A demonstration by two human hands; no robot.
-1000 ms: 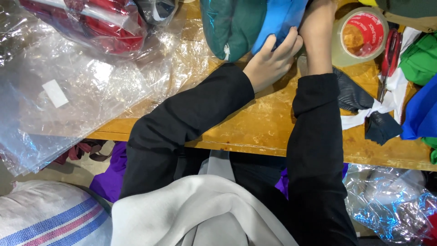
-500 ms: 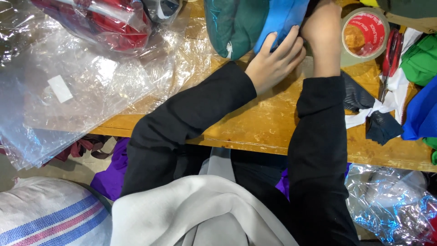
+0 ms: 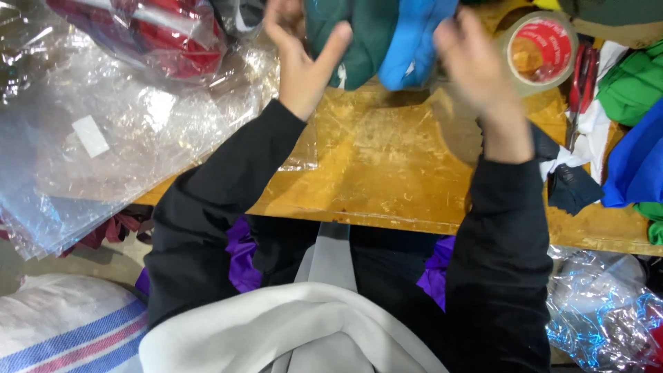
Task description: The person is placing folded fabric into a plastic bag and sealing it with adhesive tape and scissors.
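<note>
Flanking the soft, floppy green-and-blue fabric bundle (image 3: pixel 380 38), left hand (image 3: pixel 300 52) and right hand (image 3: pixel 473 62) hover apart, open-fingered; best gripped from both sides.

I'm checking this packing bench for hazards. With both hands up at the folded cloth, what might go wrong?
The left hand and right hand look open beside the green and blue cloth, so it may slump unfolded. The tape roll sits close by the right hand and might get knocked. The clear plastic bags overhang the wooden table edge and may slide off.

Tape roll (image 3: pixel 541 52) on wooden table (image 3: pixel 387 173) — red scissors (image 3: pixel 580 79) beside; clear plastic bags (image 3: pixel 90 138) left.
</note>
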